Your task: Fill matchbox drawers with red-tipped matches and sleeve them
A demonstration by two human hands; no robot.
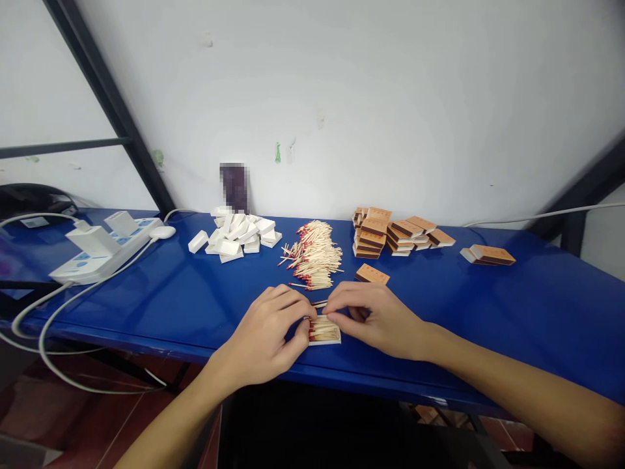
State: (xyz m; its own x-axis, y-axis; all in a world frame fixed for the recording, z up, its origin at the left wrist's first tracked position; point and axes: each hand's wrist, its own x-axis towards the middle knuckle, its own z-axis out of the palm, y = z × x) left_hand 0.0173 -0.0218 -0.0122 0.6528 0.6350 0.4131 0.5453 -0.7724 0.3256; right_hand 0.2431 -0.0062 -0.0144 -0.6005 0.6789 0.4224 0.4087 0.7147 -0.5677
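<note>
A white matchbox tray (325,341), partly filled with red-headed matchsticks (323,329), lies near the table's front edge between my hands. My left hand (273,332) is closed at the tray's left end, thumb and index finger gripping it by the match heads. Over the tray's right part, my right hand (374,319) pinches with thumb and index finger at the matchsticks; its exact grip is partly hidden. A couple of sticks show just beyond the tray, between the fingers. Behind lies a large heap of loose matchsticks (317,254).
White empty trays (237,233) are piled at the back left. Orange-brown matchboxes (374,234) stand stacked at the back right, with one box (372,273) nearer me and another (488,255) far right. A power strip (105,251) with cables occupies the blue table's (161,306) left side.
</note>
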